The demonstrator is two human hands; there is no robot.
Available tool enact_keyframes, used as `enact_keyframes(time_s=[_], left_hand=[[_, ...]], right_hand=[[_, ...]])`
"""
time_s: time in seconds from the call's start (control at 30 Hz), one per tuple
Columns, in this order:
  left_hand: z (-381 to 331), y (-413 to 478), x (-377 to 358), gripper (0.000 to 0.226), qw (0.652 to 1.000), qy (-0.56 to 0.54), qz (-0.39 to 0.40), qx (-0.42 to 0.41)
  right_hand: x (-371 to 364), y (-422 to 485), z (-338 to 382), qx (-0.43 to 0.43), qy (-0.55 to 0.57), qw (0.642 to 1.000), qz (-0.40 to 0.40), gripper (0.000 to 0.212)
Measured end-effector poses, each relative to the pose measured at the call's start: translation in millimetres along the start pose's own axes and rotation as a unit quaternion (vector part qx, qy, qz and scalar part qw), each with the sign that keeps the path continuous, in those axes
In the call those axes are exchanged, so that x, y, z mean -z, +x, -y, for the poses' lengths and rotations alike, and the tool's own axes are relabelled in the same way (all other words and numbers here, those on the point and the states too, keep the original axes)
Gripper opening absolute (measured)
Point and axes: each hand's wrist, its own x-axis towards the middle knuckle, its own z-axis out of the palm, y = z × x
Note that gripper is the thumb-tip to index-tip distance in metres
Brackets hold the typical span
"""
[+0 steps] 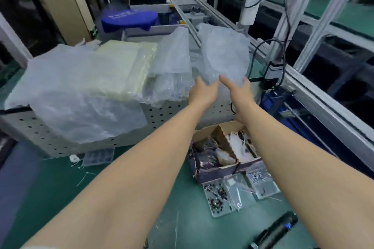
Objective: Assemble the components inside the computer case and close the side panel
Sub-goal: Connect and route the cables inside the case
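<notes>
While both bare arms are stretching forward, left hand (204, 89): hovering over the right end of the computer case (172, 114), thumb spreading away from fingers that are lying together and touching the plastic bag (224, 56); whether they are pinching it, blur is preventing a reading.
right hand (239, 89): working beside the left hand above the case's right end, thumb and fingers spreading wide round the bag's bottom edge and gripping it.
plastic bag: standing upright in the air above the case's right end.
computer case: lying on the green mat (56, 198), its pale perforated wall facing the viewer.
plastic sheets (81, 97): draping over the case's top and down its wall.
cardboard box (214, 172): sitting open just in front of the case's right end, holding bagged parts.
clear trays (238, 194): lying nearer the viewer than the case, just past the box, holding small screws.
small clear box (99, 156): resting at the foot of the case's wall.
black tool (279, 230): lying well in front of the case.
</notes>
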Motion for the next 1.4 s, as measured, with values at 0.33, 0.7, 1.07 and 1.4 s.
enact_keyframes(time_s=[0.33,0.7,1.07,1.4], left_hand=[[-17,-15,-35,0.029,0.971,-0.236,0.001,-0.029],[-72,-110,-125,0.086,0.909,-0.384,0.158,-0.041],[-137,-285,-323,0.060,0.842,-0.366,0.390,-0.059],[-116,-405,-458,0.074,0.916,-0.078,0.356,-0.166]], right_hand=[[37,-24,17,0.105,0.091,0.990,0.039,0.035],[210,-138,33,0.117,0.169,0.976,0.076,0.046],[472,-301,16,0.135,-0.022,0.985,-0.102,0.050],[636,-433,-47,-0.056,-0.357,0.903,-0.233,0.069]])
